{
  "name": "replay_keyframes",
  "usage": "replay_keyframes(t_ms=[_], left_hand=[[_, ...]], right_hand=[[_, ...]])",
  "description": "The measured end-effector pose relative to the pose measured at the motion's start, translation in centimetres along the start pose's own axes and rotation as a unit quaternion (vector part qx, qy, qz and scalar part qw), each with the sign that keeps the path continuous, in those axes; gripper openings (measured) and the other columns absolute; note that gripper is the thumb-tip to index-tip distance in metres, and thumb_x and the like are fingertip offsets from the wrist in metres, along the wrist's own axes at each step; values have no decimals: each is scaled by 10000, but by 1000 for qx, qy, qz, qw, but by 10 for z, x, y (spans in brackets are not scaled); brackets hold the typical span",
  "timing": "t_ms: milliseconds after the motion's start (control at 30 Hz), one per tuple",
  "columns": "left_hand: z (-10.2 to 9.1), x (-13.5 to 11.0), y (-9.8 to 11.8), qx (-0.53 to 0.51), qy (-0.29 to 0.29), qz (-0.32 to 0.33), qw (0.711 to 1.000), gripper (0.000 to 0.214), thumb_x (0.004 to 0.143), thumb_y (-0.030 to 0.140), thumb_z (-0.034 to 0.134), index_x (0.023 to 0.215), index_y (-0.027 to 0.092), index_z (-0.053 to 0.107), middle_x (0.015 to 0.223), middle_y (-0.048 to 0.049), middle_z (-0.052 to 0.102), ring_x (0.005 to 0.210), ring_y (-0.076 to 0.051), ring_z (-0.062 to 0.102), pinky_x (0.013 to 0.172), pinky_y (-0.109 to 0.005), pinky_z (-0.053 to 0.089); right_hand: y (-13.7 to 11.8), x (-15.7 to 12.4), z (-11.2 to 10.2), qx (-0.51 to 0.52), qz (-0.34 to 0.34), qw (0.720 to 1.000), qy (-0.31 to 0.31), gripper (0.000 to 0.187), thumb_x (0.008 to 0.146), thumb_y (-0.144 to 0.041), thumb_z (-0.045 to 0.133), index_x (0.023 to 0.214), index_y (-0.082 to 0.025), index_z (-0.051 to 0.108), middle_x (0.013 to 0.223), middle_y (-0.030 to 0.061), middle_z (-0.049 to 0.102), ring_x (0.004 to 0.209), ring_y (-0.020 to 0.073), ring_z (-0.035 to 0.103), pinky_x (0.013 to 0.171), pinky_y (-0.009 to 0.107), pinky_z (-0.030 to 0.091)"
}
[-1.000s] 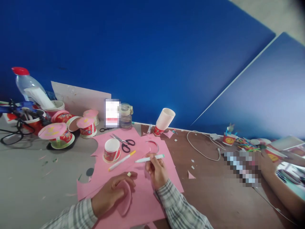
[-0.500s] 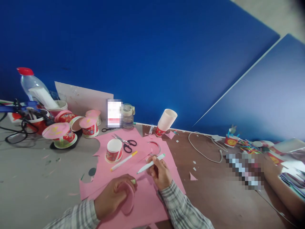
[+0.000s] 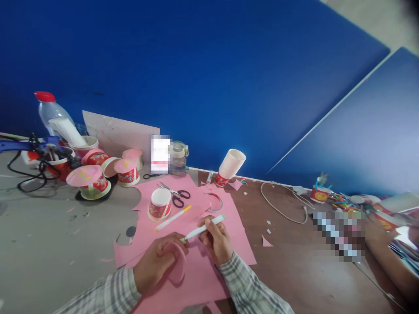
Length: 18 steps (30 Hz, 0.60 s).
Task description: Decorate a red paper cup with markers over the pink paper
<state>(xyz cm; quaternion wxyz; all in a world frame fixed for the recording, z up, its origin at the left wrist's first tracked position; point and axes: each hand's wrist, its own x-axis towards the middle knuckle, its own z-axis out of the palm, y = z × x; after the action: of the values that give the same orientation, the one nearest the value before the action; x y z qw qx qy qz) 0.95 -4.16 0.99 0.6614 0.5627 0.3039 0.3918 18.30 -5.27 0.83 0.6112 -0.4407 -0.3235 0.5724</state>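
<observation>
My left hand is closed round a curled pink paper disc, and a small pale green cap shows at its fingertips. In my right hand lies a white marker with a green end, its tip pointing left and meeting the cap; whether it is inside the cap I cannot tell. Both hands are over a large pink sheet. On that sheet are a yellow-ended marker, an upturned red and white paper cup, open scissors and a roll of tape.
Cups with pink paper tops stand at left near a clear bottle. Stacked paper cups lean by the blue partition. A white cable lies at right. Another person's arm reaches in at far right.
My right hand has brought the marker down and left, so its tip has closed the gap to the cap in my left hand. The view has shifted slightly.
</observation>
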Motion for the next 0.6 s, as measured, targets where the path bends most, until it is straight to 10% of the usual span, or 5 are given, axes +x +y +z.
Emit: replay_keyframes(t_ms=[600], left_hand=[[-3,0,-8,-7,-17,29,999,126,621,147,558,586,155,679,618,-94,658,606,-287,557,589,-400,433]], right_hand=[[4,-12,15,-94,-36,992,-81,272,709,-402,640,680,-150,737,461,-27,500,399,107,423,406,207,377]])
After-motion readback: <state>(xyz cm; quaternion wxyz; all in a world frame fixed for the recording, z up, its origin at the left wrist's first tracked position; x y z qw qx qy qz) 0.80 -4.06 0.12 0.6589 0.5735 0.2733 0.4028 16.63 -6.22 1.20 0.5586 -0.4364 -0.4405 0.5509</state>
